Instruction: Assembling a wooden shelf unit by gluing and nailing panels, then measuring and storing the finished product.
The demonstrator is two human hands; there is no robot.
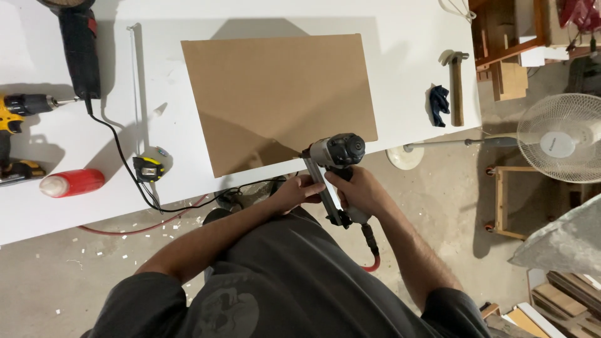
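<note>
At the near edge of the white workbench (pixel 263 19), head view: I've got a pneumatic nail gun (pixel 335 164) in both hands, held just off the table edge, above my lap. Right hand (pixel 362 191) is wrapped tight around the grip; red air hose (pixel 374 256) drops from the handle base. Left hand (pixel 299 191) pinches the long magazine rail, fingers closed on it. Gun nose points toward the near corner of the brown hardboard panel (pixel 278 94), which lies flat on the bench and overhangs the edge slightly. Can't tell if the nose touches the panel.

Left side of bench: yellow tape measure (pixel 148 168), red tube (pixel 72 183), yellow cordless drill (pixel 22 107), black corded power tool (pixel 78 47) with its cable trailing off the edge, thin metal rod (pixel 134 81). Right side of bench: hammer (pixel 456 87) beside a dark blue glove (pixel 439 104). On the floor to the right, a white pedestal fan (pixel 557 138) is tipped over.
</note>
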